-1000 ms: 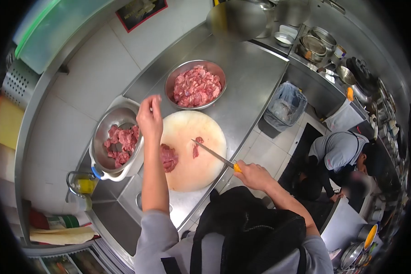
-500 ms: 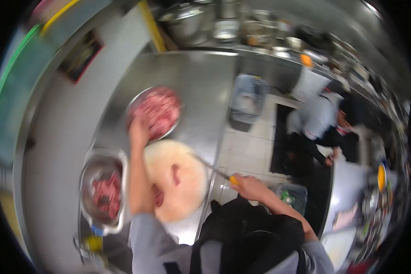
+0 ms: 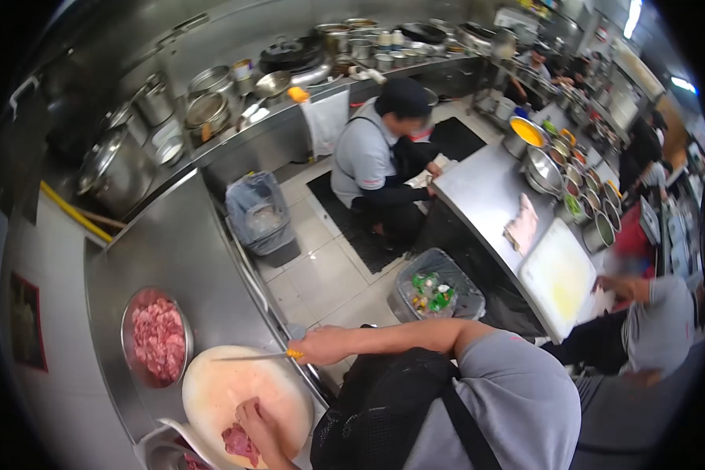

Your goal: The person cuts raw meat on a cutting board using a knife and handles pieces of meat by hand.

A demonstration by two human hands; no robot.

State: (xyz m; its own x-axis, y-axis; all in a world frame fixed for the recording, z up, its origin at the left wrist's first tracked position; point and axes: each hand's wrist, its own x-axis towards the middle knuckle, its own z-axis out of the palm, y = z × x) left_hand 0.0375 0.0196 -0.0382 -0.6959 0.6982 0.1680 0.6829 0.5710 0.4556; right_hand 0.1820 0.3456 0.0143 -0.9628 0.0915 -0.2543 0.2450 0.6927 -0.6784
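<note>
My left hand is on the round cutting board, its curled fingers gripping a piece of raw meat near the board's lower edge. In my right hand is a knife, held by its yellow handle. The blade reaches left over the upper part of the board, apart from the meat. Just beyond the board stands a metal bowl heaped with cut raw meat. A second container with some meat shows partly at the bottom edge.
Bins with liners stand on the floor beyond the steel table. A co-worker crouches by another counter, which bears a white board and several bowls. Another person works at the right.
My left hand has left the meat bowl and moved back to the meat on the board. The small strip mid-board is gone from its spot. The view has swung right; my right hand still holds the knife.
</note>
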